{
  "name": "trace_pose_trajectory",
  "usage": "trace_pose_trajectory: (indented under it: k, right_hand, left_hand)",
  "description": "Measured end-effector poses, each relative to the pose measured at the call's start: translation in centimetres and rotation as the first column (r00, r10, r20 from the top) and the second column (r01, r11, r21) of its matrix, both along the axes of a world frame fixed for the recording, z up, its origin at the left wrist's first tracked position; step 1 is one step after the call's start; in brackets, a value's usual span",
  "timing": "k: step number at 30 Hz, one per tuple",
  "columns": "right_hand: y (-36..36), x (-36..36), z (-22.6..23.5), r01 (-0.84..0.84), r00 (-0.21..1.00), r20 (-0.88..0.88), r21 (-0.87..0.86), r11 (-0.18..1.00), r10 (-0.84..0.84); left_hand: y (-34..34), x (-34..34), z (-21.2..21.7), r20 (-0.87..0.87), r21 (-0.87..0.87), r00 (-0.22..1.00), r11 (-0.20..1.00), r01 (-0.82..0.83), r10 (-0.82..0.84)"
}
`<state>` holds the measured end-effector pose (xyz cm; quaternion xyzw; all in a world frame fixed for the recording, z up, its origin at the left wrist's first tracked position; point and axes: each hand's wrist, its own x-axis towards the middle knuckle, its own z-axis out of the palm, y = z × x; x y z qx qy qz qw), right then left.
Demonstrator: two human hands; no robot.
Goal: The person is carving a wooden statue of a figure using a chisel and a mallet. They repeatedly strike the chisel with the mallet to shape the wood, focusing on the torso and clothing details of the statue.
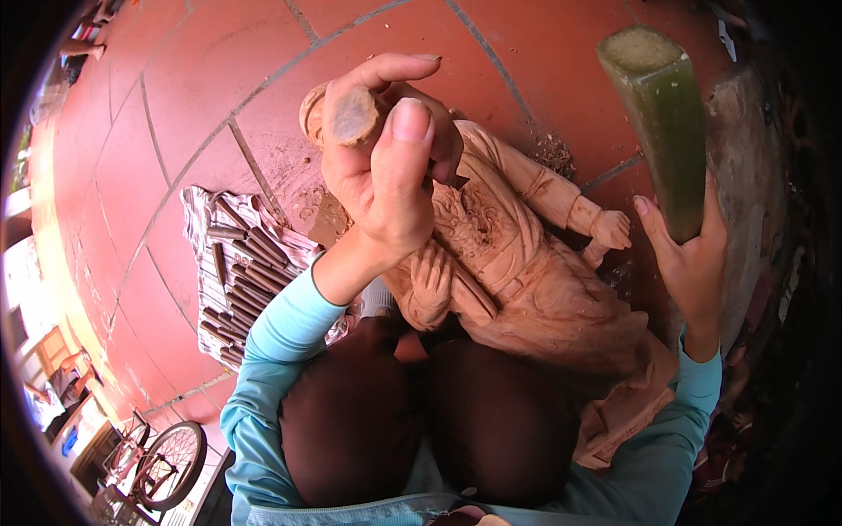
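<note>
My left hand [386, 175] is closed around a carving chisel, whose round, worn butt [355, 116] faces up; my hand hides most of the rest. Beneath it lies a carved wooden figure [535, 272] in a robe, slanting across in front of my knees. The figure's head is largely covered by my left hand. On the right, my right hand [693, 263] grips the lower part of a thick green mallet [658, 114], held upright with its pale, squared end on top. The mallet is raised beside the figure's outstretched arm, apart from it.
A striped cloth [197, 219] on the red tiled floor [202, 88] at left carries several dark chisels [250, 280]. Wood shavings [553, 153] lie beyond the figure. A bicycle [171, 465] stands at the lower left. Along the right side is a grey, worn surface [745, 158].
</note>
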<state>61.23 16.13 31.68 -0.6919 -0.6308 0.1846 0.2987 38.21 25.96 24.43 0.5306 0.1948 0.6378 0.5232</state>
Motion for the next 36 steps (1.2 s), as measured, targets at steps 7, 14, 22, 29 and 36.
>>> trace_pose_trajectory:
  k: [7, 14, 22, 29, 36]
  right_hand:
    - [0.4, -0.2, 0.2, -0.074, 0.997, 0.026, 0.081, 0.994, 0.072]
    - [0.3, -0.8, 0.9, -0.05, 0.999, -0.004, 0.043, 0.998, 0.05]
    - [1.6, -2.6, 3.3, -0.102, 0.995, -0.003, 0.095, 0.99, 0.103]
    - [3.2, -1.9, 4.5, -0.47, 0.773, 0.568, 0.217, 0.856, 0.281]
    - [3.4, -2.0, 5.0, -0.506, 0.724, 0.64, 0.238, 0.829, 0.258]
  left_hand:
    - [-0.4, 0.5, 0.1, -0.017, 0.019, 0.997, 0.997, -0.07, 0.071]
    - [-1.1, 0.7, -0.2, -0.037, 0.082, 0.997, 0.994, -0.072, 0.075]
    - [-2.2, 0.6, -1.0, -0.234, 0.183, 0.959, 0.976, -0.122, 0.163]
    - [-2.8, 0.7, -2.8, -0.098, 0.027, 0.985, 0.99, -0.138, 0.14]
    - [-2.8, -0.8, -5.4, -0.368, 0.226, 0.888, 0.953, -0.201, 0.274]
